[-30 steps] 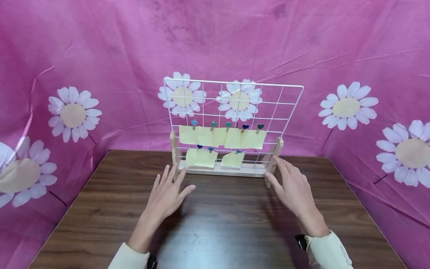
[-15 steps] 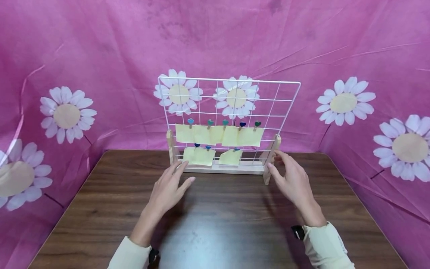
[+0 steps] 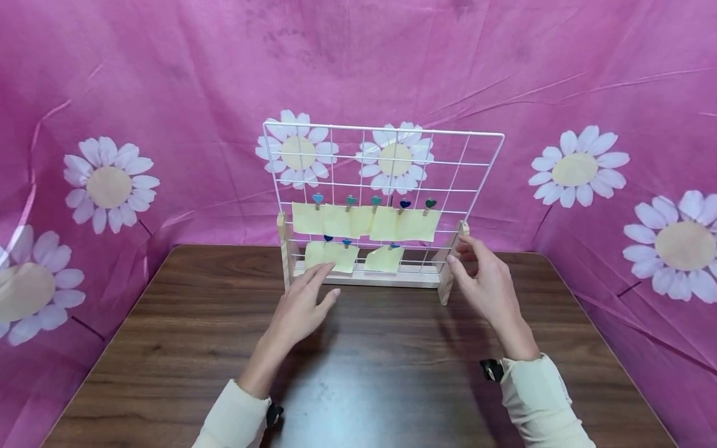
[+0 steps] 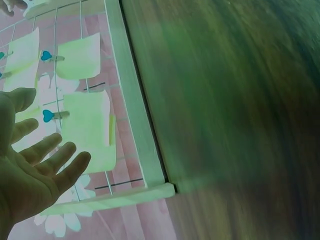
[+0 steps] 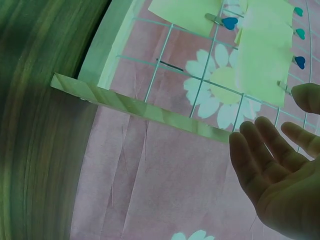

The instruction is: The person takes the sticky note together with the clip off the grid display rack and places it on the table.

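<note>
A white wire grid [image 3: 448, 132] stands upright in a wooden stand, between a left post [image 3: 284, 255] and a right post [image 3: 450, 277]. Heart-topped clothespins [image 3: 318, 199] in blues and greens pin yellow paper notes [image 3: 308, 219] to it in two rows. My left hand [image 3: 297, 311], fingers spread, is before the lower left notes; its fingertips overlap the lower edge of one note [image 3: 343, 258] in the head view. My right hand [image 3: 493, 292] is beside the right post, fingers loosely bent and thumb apart. Nothing is held in either palm in the wrist views.
The stand's pale crossbar [image 3: 386, 280] runs along the back of a brown wood-grain table [image 3: 364, 373]. A pink cloth [image 3: 358, 62] printed with large white daisies [image 3: 109, 186] hangs behind and at both sides.
My left hand has moved right, from beside the left post to before the lower notes. The right hand has shifted slightly up along the right post. The notes and clothespins stay in place.
</note>
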Action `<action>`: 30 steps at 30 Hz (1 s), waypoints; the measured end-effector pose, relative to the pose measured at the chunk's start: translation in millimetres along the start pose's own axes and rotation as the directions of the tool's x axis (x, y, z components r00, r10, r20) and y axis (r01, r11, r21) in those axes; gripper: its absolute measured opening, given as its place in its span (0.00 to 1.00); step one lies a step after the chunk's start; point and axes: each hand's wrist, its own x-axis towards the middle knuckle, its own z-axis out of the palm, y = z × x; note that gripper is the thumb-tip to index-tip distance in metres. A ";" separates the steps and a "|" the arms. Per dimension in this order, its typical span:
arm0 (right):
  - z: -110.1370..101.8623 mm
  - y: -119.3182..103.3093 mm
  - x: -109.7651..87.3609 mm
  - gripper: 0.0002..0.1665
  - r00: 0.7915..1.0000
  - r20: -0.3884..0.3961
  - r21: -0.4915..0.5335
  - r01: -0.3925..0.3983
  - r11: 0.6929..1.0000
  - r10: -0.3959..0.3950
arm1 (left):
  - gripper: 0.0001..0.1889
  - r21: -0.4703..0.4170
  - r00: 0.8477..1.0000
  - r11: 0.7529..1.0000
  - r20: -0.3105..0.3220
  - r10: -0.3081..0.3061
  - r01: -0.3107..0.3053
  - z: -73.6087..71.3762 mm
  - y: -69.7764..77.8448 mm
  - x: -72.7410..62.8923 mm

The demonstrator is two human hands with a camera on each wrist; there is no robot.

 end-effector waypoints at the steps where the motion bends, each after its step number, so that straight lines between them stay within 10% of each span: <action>1: -0.2 0.0 0.8 0.23 1.000 -0.001 0.000 0.000 1.000 0.000 | 0.29 -0.001 1.000 1.000 0.004 0.001 -0.001 1.0 0.9 0.9; 30: 6.0 -4.2 24.4 0.24 0.999 -0.003 0.120 -0.035 0.992 0.035 | 0.31 -0.243 0.990 0.969 -0.142 0.015 -0.050 21.4 19.4 25.1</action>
